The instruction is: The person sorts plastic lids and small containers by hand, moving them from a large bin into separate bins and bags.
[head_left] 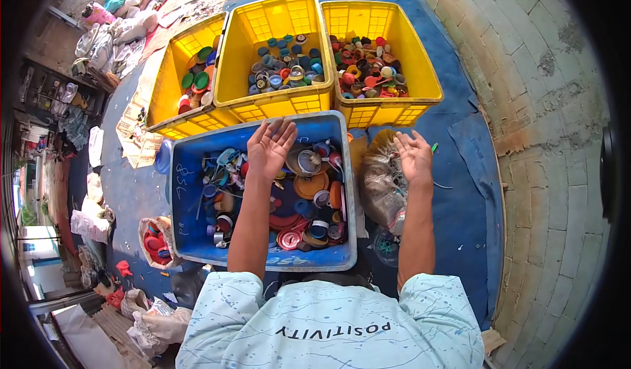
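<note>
The left hand [271, 149] was spread wide, palm turned up and fingers loosely parted, above the far part of a blue crate [350, 204] at the centre of the frame. The right hand [414, 156] was also wide, its palm up, just right of that crate and over the edge of a clear plastic bag [380, 188].

The mixed caps and lids [289, 239] lay in the blue crate, below and around the left forearm: pink and red rings, orange discs, and white and blue pieces heaped together.

Three yellow crates stood side by side across the upper middle of the frame. The left one [169, 86] held green and red lids, the middle one [269, 27] mostly blue and grey caps, and the right one [420, 73] red, orange and dark caps.

Left of the blue crate, a small sack of red lids [155, 245] stood on the blue floor covering [460, 218]. A block wall [552, 172] filled the right side, and a pale printed shirt [328, 310] showed at the bottom.
</note>
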Available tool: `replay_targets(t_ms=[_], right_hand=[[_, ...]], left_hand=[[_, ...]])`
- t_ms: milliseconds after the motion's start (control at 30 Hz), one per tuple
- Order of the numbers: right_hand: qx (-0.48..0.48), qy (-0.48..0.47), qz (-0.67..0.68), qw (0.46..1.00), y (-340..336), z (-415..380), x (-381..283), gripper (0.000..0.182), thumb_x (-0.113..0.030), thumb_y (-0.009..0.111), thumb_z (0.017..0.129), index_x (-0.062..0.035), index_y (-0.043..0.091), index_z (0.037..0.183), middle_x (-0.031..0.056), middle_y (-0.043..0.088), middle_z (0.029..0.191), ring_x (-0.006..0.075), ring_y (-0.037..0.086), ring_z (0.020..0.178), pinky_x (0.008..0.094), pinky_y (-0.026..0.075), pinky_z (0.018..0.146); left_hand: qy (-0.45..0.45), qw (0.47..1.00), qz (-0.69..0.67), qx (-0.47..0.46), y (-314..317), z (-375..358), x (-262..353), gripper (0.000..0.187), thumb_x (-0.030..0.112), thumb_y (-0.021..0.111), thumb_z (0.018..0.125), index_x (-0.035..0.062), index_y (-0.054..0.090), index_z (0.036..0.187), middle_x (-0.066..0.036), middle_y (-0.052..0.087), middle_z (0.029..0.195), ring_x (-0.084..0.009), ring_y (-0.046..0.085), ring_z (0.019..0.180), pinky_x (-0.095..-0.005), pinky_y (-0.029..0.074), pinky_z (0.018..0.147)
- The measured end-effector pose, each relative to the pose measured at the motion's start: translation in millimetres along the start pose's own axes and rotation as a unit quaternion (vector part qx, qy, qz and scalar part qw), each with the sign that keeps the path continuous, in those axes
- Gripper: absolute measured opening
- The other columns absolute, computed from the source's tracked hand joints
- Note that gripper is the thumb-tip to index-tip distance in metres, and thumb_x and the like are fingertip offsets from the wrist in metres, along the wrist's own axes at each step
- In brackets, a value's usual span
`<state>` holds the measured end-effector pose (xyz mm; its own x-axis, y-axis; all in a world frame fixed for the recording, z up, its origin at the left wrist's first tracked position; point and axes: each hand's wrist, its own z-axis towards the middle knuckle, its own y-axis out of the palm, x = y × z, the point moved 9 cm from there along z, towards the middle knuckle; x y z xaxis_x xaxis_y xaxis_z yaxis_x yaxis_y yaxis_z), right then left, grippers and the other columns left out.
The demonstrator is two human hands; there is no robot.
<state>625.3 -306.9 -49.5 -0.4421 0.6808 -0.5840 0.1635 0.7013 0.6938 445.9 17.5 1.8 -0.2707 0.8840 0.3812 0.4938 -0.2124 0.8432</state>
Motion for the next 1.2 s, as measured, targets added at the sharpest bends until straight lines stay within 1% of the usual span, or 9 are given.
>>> replay_targets(t_ms=[167, 300, 533, 700, 800, 833, 933, 1100, 1200], right_hand=[[0.038, -0.057, -0.194, 0.979, -12, -107, 46, 0.039, -0.001, 0.052, 0.082, 0.0029, 0.044, 0.121, 0.0165, 0.050, 0.118, 0.0236, 0.053, 0.105, 0.0365, 0.047, 0.089], [-0.012, -0.166, -0.446, 0.879, 35, -170, 95, 0.024, -0.003, 0.056, 0.084, 0.0003, 0.057, 0.108, 0.0063, 0.060, 0.097, 0.0105, 0.057, 0.083, 0.0234, 0.049, 0.071], [-0.070, -0.108, -0.656, 0.744, 87, -177, 224, 0.020, -0.013, 0.069, 0.078, -0.0006, 0.064, 0.093, 0.0084, 0.063, 0.068, 0.0155, 0.061, 0.065, 0.0304, 0.049, 0.064], [-0.097, -0.110, -0.724, 0.674, 84, -141, 291, 0.027, -0.016, 0.067, 0.076, 0.0004, 0.063, 0.097, 0.0166, 0.066, 0.085, 0.0302, 0.064, 0.082, 0.0399, 0.050, 0.076], [-0.051, -0.195, -0.821, 0.535, 78, -114, 307, 0.036, -0.016, 0.065, 0.073, 0.0006, 0.060, 0.104, 0.0234, 0.062, 0.101, 0.0394, 0.058, 0.099, 0.0458, 0.044, 0.089], [-0.051, -0.131, -0.818, 0.557, 72, -103, 313, 0.047, -0.016, 0.065, 0.070, -0.0002, 0.057, 0.113, 0.0268, 0.056, 0.114, 0.0436, 0.051, 0.110, 0.0498, 0.039, 0.095], [-0.113, -0.357, -0.786, 0.492, 90, -91, 321, 0.060, -0.019, 0.064, 0.071, -0.0086, 0.051, 0.128, 0.0288, 0.048, 0.124, 0.0449, 0.048, 0.112, 0.0512, 0.041, 0.094], [-0.135, -0.191, -0.881, 0.410, 70, -59, 353, 0.054, -0.014, 0.060, 0.080, -0.0135, 0.048, 0.132, 0.0204, 0.046, 0.131, 0.0436, 0.052, 0.108, 0.0522, 0.046, 0.085], [-0.116, -0.218, -0.888, 0.387, 68, -58, 356, 0.051, -0.012, 0.057, 0.080, -0.0115, 0.049, 0.131, 0.0216, 0.051, 0.124, 0.0431, 0.057, 0.100, 0.0526, 0.048, 0.081]], left_hand=[[-0.073, 0.983, 0.022, 0.168, -170, -72, 9, 0.027, 0.026, 0.055, 0.093, 0.0014, 0.059, 0.105, -0.012, 0.063, 0.104, -0.0263, 0.060, 0.100, -0.0411, 0.050, 0.090], [-0.128, 0.955, -0.003, 0.267, -260, -127, 3, 0.023, 0.025, 0.059, 0.089, 0.0044, 0.060, 0.099, -0.009, 0.064, 0.096, -0.0234, 0.061, 0.090, -0.0403, 0.052, 0.084], [-0.189, 0.951, -0.010, 0.244, -288, -176, 16, 0.022, 0.023, 0.062, 0.088, 0.0043, 0.061, 0.098, -0.009, 0.063, 0.095, -0.0230, 0.060, 0.088, -0.0386, 0.051, 0.082], [-0.188, 0.952, 0.010, 0.243, -293, -176, 40, 0.022, 0.023, 0.061, 0.089, 0.0042, 0.060, 0.099, -0.007, 0.063, 0.094, -0.0207, 0.060, 0.085, -0.0362, 0.051, 0.081], [-0.171, 0.959, 0.020, 0.225, -289, -172, 58, 0.021, 0.023, 0.060, 0.090, 0.0049, 0.060, 0.099, -0.007, 0.063, 0.094, -0.0206, 0.061, 0.085, -0.0359, 0.051, 0.080], [-0.165, 0.962, 0.019, 0.217, -290, -172, 63, 0.021, 0.024, 0.059, 0.090, 0.0049, 0.060, 0.100, -0.007, 0.063, 0.095, -0.0205, 0.060, 0.086, -0.0356, 0.051, 0.080], [-0.133, 0.961, 0.035, 0.240, -288, -182, 83, 0.022, 0.023, 0.060, 0.090, 0.0040, 0.061, 0.101, -0.008, 0.063, 0.096, -0.0209, 0.060, 0.088, -0.0357, 0.051, 0.081], [-0.121, 0.952, 0.022, 0.281, -312, -206, 90, 0.024, 0.023, 0.062, 0.089, 0.0034, 0.061, 0.102, -0.008, 0.062, 0.098, -0.0210, 0.059, 0.089, -0.0362, 0.050, 0.082], [-0.123, 0.945, 0.034, 0.301, -318, -216, 90, 0.024, 0.024, 0.061, 0.089, 0.0038, 0.061, 0.102, -0.007, 0.062, 0.099, -0.0207, 0.059, 0.089, -0.0362, 0.049, 0.082]])
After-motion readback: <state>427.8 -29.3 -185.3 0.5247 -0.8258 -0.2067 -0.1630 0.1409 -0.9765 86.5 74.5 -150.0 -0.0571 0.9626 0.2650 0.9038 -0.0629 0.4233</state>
